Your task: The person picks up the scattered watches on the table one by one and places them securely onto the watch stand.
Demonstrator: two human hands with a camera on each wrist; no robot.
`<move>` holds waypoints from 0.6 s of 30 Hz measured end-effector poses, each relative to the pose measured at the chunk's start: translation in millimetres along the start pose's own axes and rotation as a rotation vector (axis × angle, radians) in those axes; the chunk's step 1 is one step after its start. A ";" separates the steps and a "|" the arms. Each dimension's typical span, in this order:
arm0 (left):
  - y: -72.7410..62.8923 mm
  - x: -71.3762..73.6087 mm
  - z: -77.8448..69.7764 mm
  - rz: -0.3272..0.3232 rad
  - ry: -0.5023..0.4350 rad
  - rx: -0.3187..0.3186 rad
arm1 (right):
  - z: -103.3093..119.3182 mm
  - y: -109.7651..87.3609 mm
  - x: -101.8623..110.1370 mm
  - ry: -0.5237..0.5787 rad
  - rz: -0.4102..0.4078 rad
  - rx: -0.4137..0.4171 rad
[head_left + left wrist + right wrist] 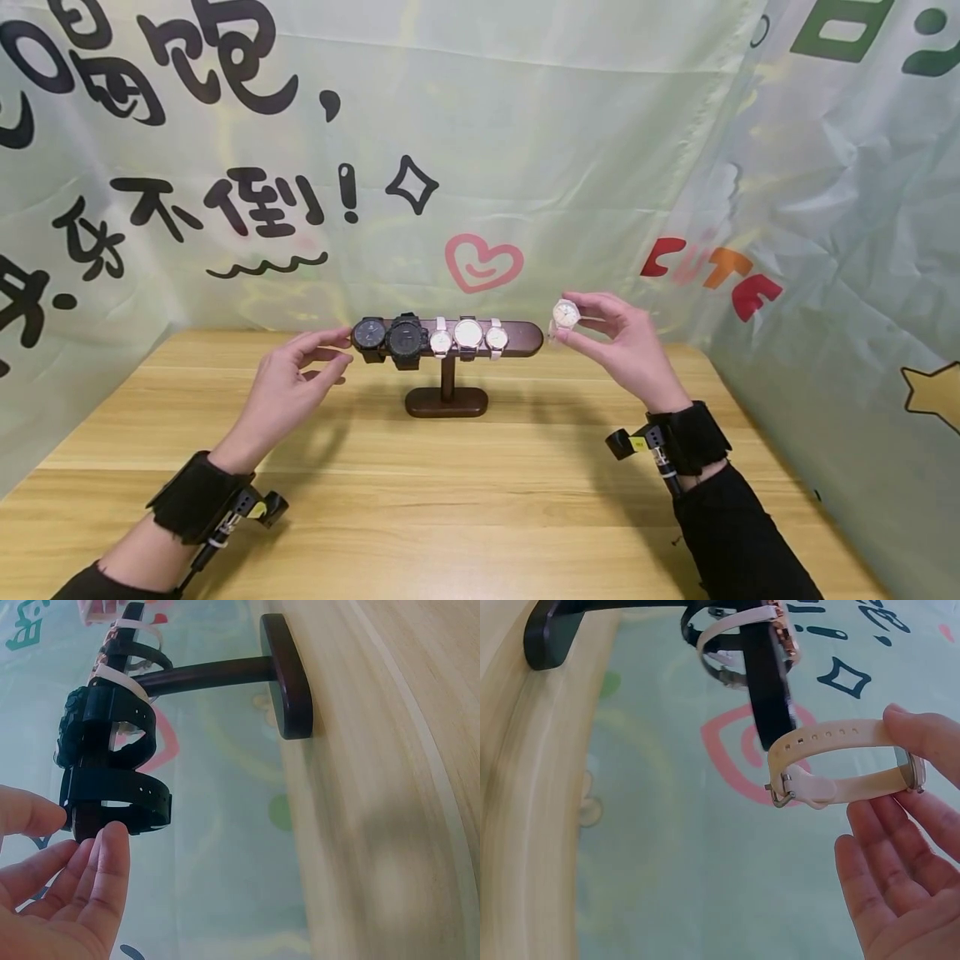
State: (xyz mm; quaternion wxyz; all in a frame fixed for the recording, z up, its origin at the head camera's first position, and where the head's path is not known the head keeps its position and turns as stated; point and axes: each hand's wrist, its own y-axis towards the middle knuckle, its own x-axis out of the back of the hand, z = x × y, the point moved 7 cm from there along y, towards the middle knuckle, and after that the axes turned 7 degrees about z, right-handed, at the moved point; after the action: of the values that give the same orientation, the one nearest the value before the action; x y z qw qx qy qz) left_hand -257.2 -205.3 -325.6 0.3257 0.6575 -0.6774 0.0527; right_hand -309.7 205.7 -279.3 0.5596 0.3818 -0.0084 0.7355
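A dark wooden watch stand (525, 336) holds several watches along its bar. My left hand (288, 387) is at the bar's left end, pinching it between thumb and fingertips, beside the outermost black watch (120, 785). My right hand (618, 346) grips a pale pink watch (566, 314) by its case, thumb on one side and fingers on the other. The dial faces me in the head view. In the right wrist view its buckled strap (829, 731) forms a loop, overlapping the bar's bare right end (769, 712).
Next to the outer watch sits a bulky black watch (406, 337). Further right are a small white-strapped watch (441, 342), a large-dialled watch on a dark strap (468, 333) and another small light-strapped watch (497, 337). The stand's base (446, 403) rests on the wooden table (450, 517), before a printed cloth (585, 183).
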 end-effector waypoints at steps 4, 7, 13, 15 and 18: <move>0.3 0.0 0.5 0.003 0.001 0.004 | -4.8 2.0 -5.5 -0.014 0.013 0.001; 0.6 0.1 1.0 0.006 0.000 0.008 | -9.3 3.2 -11.7 -0.005 0.036 -0.012; 0.5 0.1 1.7 0.009 0.002 0.018 | -14.2 4.5 -24.6 -0.003 0.079 -0.028; 0.1 0.1 1.5 0.010 0.003 0.019 | -15.7 4.4 -28.3 -0.006 0.088 -0.035; -0.1 0.0 1.4 0.011 0.001 0.016 | -17.7 4.6 -33.2 -0.006 0.096 -0.038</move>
State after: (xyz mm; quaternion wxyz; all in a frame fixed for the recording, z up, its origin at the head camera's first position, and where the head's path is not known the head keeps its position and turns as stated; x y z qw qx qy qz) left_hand -257.6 -206.1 -326.7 0.3203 0.6564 -0.6803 0.0604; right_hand -320.5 184.7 -308.9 0.5305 0.3727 -0.0423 0.7602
